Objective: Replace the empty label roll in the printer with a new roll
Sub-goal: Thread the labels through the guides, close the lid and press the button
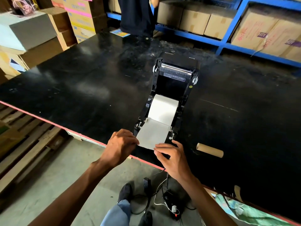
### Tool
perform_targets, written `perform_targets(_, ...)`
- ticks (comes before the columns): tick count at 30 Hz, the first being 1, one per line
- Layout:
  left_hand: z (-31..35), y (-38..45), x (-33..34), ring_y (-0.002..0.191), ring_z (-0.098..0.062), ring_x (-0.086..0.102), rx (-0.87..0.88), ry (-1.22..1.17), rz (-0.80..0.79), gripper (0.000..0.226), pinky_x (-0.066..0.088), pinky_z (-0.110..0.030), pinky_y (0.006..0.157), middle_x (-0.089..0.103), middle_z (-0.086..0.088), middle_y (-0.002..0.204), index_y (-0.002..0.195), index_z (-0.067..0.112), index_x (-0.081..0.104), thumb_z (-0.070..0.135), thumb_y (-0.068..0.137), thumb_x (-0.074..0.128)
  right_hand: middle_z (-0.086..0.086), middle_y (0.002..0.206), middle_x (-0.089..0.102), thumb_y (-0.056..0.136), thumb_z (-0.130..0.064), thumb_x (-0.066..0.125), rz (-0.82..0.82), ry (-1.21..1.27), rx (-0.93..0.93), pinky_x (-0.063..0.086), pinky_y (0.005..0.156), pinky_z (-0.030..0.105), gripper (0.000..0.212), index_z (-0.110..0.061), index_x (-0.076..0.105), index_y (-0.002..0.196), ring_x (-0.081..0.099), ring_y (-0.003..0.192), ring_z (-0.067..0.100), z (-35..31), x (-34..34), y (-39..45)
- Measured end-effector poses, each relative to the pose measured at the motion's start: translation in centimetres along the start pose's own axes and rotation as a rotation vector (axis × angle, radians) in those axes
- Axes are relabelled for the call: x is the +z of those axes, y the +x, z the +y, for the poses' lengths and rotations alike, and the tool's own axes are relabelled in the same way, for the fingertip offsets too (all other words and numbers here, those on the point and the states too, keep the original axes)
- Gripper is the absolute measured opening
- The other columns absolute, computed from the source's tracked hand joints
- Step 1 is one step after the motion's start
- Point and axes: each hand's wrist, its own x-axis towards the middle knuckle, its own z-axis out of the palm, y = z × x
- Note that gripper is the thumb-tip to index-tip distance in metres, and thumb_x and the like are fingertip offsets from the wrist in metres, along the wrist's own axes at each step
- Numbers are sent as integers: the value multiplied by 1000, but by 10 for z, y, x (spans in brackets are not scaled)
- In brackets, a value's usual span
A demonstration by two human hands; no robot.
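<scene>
A black label printer stands on the black table with its lid raised. A new white label roll lies in its bay, and a strip of white label paper runs out over the front toward me. My left hand pinches the strip's left front corner. My right hand holds the right front corner. The empty brown cardboard core lies on its side on the table, to the right of the printer.
The black table has a red front edge. Cardboard boxes are stacked at the back left, and blue shelving with boxes stands at the back right. A person in dark clothes stands behind the table. Cables and a power adapter lie on the floor.
</scene>
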Motion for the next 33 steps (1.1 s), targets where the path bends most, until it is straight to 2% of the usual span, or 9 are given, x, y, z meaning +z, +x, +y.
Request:
perform_targets(4, -1, -1, -4, 93, -30, 68, -11, -68, -9, 11, 55, -48, 77, 77, -6, 85, 81, 8, 79, 9, 79, 68, -5, 93, 77, 83, -18, 67, -16, 38, -23, 43, 97, 39, 12, -14, 77, 87, 68, 88, 2, -5, -5, 3)
perform_targets(9, -4, -2, -5, 89, -16, 67, -102, -202, 5, 16, 55, -29, 78, 73, 1, 88, 79, 12, 79, 8, 78, 63, 1, 86, 77, 83, -15, 67, 0, 149, -94, 57, 72, 34, 13, -7, 76, 88, 70, 80, 5, -6, -6, 8)
perform_targets(11, -6, -2, 1, 88, -5, 66, -276, -347, 27, 23, 53, -19, 78, 71, 7, 92, 80, 16, 79, 1, 79, 62, 3, 82, 77, 84, -15, 65, -5, 150, -114, 57, 69, 31, 14, -5, 75, 85, 70, 77, 7, -4, -4, 9)
perform_targets(13, -7, 2, 6, 92, -6, 67, -554, -542, 92, 28, 51, -14, 78, 72, 4, 99, 90, 19, 77, 1, 82, 57, 2, 80, 77, 83, -16, 64, -45, 124, -128, 55, 70, 27, 14, -6, 75, 81, 69, 76, 6, -1, -1, 9)
perform_targets(17, -10, 21, 22, 118, -31, 58, -1068, -936, 58, 39, 45, -42, 102, 63, -12, 120, 125, 10, 60, 34, 97, 47, -1, 85, 77, 81, -19, 62, -234, 119, -88, 54, 78, 23, 16, -9, 75, 81, 68, 82, 2, 6, -1, 10)
perform_targets(20, -13, 35, 22, 124, -35, 53, -1173, -1189, -64, 67, 38, -46, 109, 55, -21, 133, 139, 6, 45, 56, 95, 37, -1, 94, 76, 83, -24, 64, -308, 150, 5, 50, 79, 11, 17, -13, 75, 90, 66, 86, -3, 10, -18, 30)
perform_targets(26, -18, 49, 23, 124, -39, 51, -1228, -1189, -91, 72, 37, -45, 106, 51, -25, 137, 138, 2, 45, 58, 95, 34, -1, 93, 72, 85, -11, 63, 98, 66, -36, 46, 74, 11, 15, -7, 74, 94, 65, 85, 8, 2, -91, 143)
perform_targets(29, -19, 53, 24, 121, -40, 53, -1240, -1157, -91, 72, 38, -46, 106, 53, -26, 136, 138, 1, 45, 57, 95, 35, 11, 98, 71, 84, -11, 61, 293, -37, -73, 50, 81, 27, 18, -5, 72, 98, 64, 90, 19, -6, -125, 204)
perform_targets(33, -20, 55, 23, 121, -41, 53, -1250, -1156, -96, 72, 38, -48, 108, 52, -26, 137, 138, 0, 45, 57, 94, 37, 16, 123, 61, 90, -20, 56, 253, -331, -62, 38, 101, 39, 31, -5, 65, 115, 54, 116, 31, -4, -148, 257)
